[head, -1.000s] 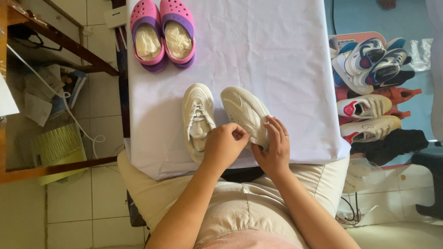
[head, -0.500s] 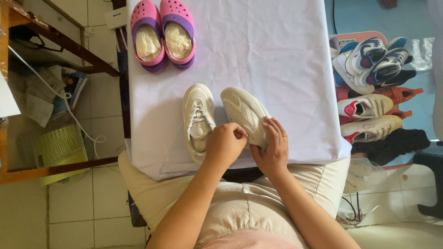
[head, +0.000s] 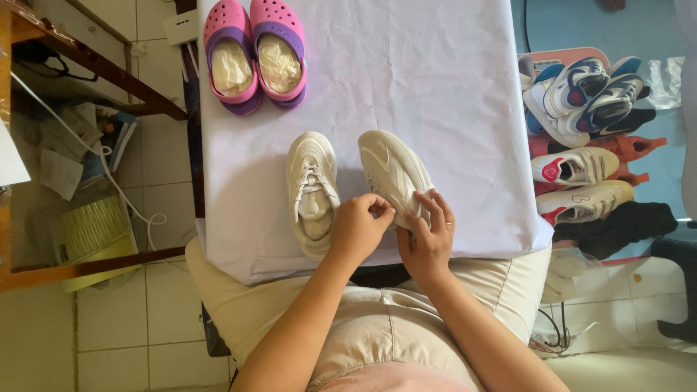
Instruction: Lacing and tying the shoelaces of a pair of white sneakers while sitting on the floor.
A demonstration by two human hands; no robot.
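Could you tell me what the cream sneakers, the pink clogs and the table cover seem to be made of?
Sneakers: likely synthetic leather, smooth matte panels with stitched seams; both hands work on the right one. Clogs: probably moulded foam or rubber, one-piece with punched holes, stuffed with crumpled paper. Cover: thin white cloth, creased.

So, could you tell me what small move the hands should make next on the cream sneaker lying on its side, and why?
Probably pull the pinched lace snug. The left hand pinches something small, seemingly lace, at the opening of the tipped sneaker, while the right hand steadies its heel end. The other sneaker stands upright beside it on the white cloth, already laced.
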